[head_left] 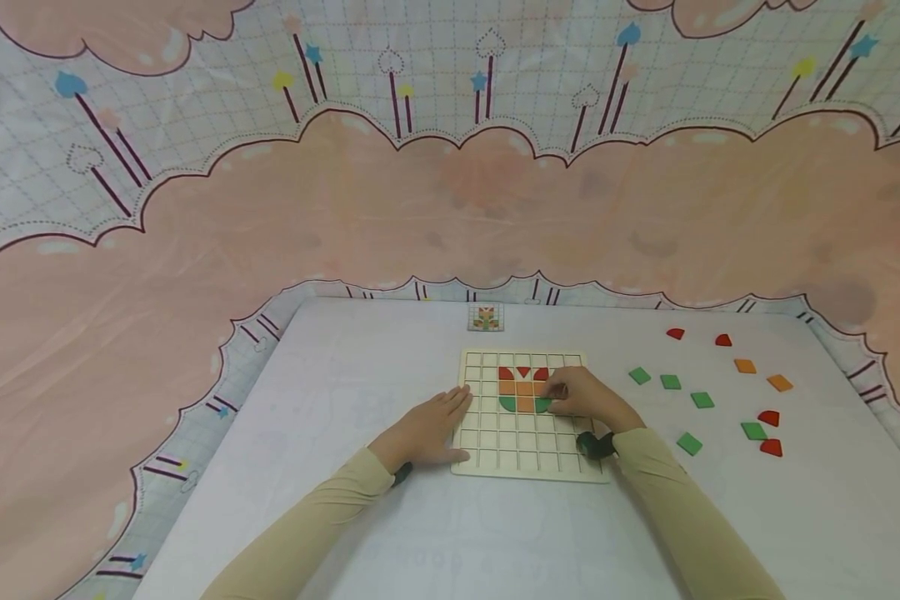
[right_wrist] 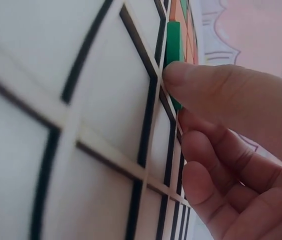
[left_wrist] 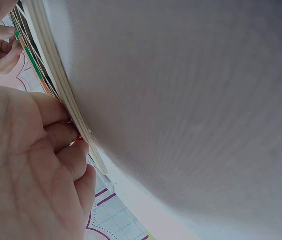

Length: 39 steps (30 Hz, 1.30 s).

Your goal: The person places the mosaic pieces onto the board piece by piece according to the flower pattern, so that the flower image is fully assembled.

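A cream grid board (head_left: 487, 460) lies on the white table with red, orange and green tiles set in its upper middle cells. My left hand (head_left: 429, 427) rests along the board's left edge, fingers extended and thumb apart near the lower corner. My right hand (head_left: 581, 393) is over the right part of the board. Its thumb and fingers pinch a green tile (right_wrist: 173, 42), which seems to be a rounded quarter piece at the lower right of the pattern. The fingers partly hide that tile. An orange tile (head_left: 525, 404) sits just left of it, beside another green quarter piece (head_left: 507, 404).
Behind the board lies a small pattern card (head_left: 486, 317). Loose tiles are scattered to the right: several green diamonds (head_left: 702, 400), orange diamonds (head_left: 745, 366) and red rounded pieces (head_left: 771, 448). One green diamond (head_left: 753, 431) lies close to two red pieces. A patterned cloth (head_left: 450, 208) hangs behind the table.
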### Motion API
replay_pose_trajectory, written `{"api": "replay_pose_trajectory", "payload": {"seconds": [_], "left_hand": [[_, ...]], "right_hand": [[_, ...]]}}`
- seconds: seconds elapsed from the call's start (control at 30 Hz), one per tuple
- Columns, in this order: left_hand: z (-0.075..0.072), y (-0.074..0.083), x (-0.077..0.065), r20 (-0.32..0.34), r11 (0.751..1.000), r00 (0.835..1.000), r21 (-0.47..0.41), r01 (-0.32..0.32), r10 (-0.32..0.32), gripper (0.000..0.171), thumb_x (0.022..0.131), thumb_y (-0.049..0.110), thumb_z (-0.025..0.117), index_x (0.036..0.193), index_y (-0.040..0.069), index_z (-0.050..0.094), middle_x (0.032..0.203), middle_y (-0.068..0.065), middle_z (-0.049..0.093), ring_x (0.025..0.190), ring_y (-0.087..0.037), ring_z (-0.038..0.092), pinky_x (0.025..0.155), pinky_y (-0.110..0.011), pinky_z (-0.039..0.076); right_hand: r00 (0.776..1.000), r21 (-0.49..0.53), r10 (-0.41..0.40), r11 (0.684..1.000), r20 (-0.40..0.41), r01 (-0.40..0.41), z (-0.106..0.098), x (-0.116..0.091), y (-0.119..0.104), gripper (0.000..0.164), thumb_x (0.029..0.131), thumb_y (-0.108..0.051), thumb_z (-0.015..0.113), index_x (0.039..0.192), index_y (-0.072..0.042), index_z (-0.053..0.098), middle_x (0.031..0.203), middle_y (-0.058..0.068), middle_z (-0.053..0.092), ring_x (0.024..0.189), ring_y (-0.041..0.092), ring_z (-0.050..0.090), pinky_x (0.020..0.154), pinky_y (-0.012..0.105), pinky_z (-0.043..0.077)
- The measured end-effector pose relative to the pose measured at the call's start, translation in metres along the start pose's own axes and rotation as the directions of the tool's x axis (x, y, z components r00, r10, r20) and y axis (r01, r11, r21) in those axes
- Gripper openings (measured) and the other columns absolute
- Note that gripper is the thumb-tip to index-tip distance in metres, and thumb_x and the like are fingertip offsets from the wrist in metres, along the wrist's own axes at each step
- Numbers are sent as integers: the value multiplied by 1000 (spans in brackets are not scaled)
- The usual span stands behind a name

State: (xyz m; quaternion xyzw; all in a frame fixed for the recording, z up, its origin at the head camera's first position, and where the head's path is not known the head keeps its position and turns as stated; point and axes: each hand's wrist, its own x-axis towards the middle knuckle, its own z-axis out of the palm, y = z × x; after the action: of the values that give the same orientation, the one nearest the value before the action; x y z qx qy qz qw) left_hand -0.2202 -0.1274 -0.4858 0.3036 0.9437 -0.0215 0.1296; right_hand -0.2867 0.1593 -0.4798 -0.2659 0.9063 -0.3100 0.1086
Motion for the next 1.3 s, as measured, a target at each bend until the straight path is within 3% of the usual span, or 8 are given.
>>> {"api": "replay_pose_trajectory", "payload": {"seconds": [0.33, 0.67, 1.03, 1.17, 1.3], "left_hand": [[-1, 1, 0, -1, 1000, 1000, -16, 6, -6, 92, 88, 59, 50, 150, 1, 16, 158, -12, 13, 147, -24, 15, 120, -36, 20], [-2, 2, 1, 6, 1000, 1000, -9, 11, -11, 91, 88, 59, 50, 150, 2, 16, 158, -12, 13, 147, -23, 15, 120, -35, 20], [-2, 0, 0, -10, 1000, 1000, 14, -2, 2, 91, 89, 59, 49, 150, 1, 15, 158, -13, 13, 147, -24, 15, 120, -35, 20], [-1, -1, 0, -10, 1000, 1000, 15, -1, 1, 91, 89, 60, 48, 150, 1, 14, 158, -13, 13, 147, -24, 15, 120, -35, 20], [-2, 0, 1, -5, 1000, 1000, 7, -1, 1, 91, 89, 59, 48, 150, 1, 14, 159, -13, 12, 147, -24, 14, 120, -35, 20]], "right_hand": [[999, 40, 34, 999, -19, -33, -8, -12, 6, 18, 77, -13, 76, 94, -8, 72, 91, 3, 69, 79, 11, 58, 76, 29, 50], [998, 62, -18, 998, -61, 22, -45, -39, 35, 23, 79, -14, 74, 100, -3, 70, 95, 8, 69, 79, 10, 55, 74, 22, 51], [986, 9, 134, 991, -94, -134, -97, -74, 72, 29, 81, -12, 72, 106, -1, 68, 100, 14, 68, 87, 15, 58, 71, 11, 48], [982, 12, 176, 984, -68, -175, -105, -76, 86, 31, 82, -13, 72, 109, 0, 67, 104, 17, 67, 92, 24, 61, 75, 17, 52], [986, 7, 161, 987, -47, -160, -106, -72, 99, 33, 82, -12, 71, 112, 1, 65, 108, 19, 66, 97, 30, 62, 82, 33, 56]]}}
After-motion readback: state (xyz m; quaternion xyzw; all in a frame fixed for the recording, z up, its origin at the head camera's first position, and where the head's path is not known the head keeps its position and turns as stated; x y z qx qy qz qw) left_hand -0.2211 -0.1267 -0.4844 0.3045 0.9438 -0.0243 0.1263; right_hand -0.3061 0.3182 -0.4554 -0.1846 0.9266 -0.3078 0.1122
